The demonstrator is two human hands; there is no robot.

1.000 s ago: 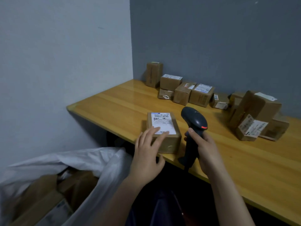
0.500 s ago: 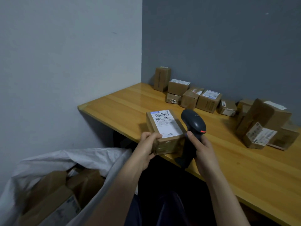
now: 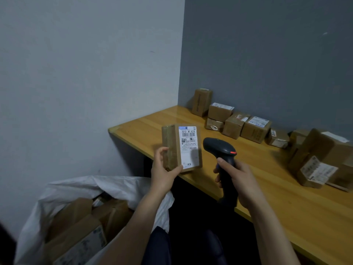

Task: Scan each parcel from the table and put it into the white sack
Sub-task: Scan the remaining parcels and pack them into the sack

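My left hand (image 3: 165, 170) grips a brown cardboard parcel (image 3: 181, 147) by its lower left corner and holds it upright above the table's front edge, its white barcode label facing me. My right hand (image 3: 236, 177) grips the handle of a dark barcode scanner (image 3: 221, 150), whose head sits just right of the parcel and points toward it. The white sack (image 3: 95, 190) stands open at the lower left, below the table, with several brown boxes inside.
The wooden table (image 3: 267, 188) runs from the corner to the right. Several brown parcels (image 3: 235, 123) line the grey back wall, and a larger heap of parcels (image 3: 321, 159) lies at the right edge. A white wall stands on the left.
The parcel lay flat on the table under my left hand; that hand took hold of it, lifted it and tipped it upright. The scanner stayed beside it in my right hand.
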